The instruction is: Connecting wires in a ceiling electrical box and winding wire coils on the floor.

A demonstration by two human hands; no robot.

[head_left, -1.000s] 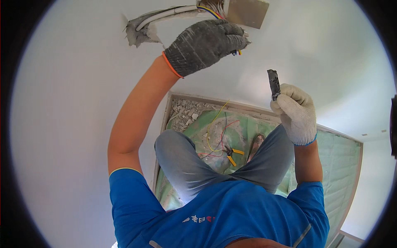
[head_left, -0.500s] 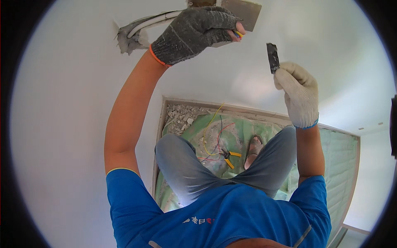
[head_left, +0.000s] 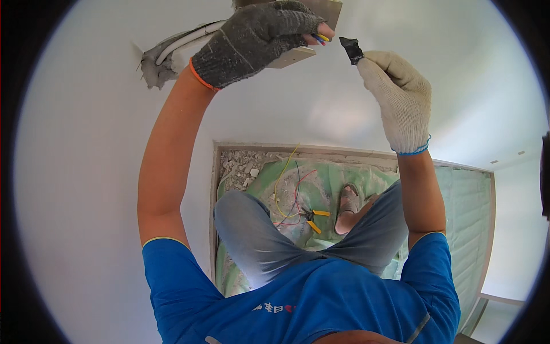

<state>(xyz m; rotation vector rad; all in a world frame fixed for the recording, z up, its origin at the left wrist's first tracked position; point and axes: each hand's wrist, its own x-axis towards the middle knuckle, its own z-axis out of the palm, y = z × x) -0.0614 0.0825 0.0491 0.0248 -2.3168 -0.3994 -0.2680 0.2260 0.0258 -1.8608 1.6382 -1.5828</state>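
Wires (head_left: 319,39), coloured blue and yellow, poked out between the fingertips of the left hand (head_left: 258,37), which wore a dark grey fingerless glove with an orange cuff. That hand was closed around them, raised high with the forearm stretched upward and the elbow only slightly bent, its knuckles turned toward the camera. Just behind the hand sat a beige wall plate (head_left: 323,14), and to its left a grey cable bundle (head_left: 183,43) ran out of a rough hole (head_left: 153,66) in the white wall (head_left: 74,189).

Just to the right of the wires, close but apart, the right hand (head_left: 396,94) in a white knit glove pinched a small piece of black tape (head_left: 350,49) between thumb and fingertips, the tape sticking up and to the left of the grip. The right forearm rose nearly vertical from a bent elbow.

Far below both hands, yellow-handled pliers (head_left: 314,219) lay on the green floor sheet (head_left: 458,195) among loose wire strands, beside the person's foot.
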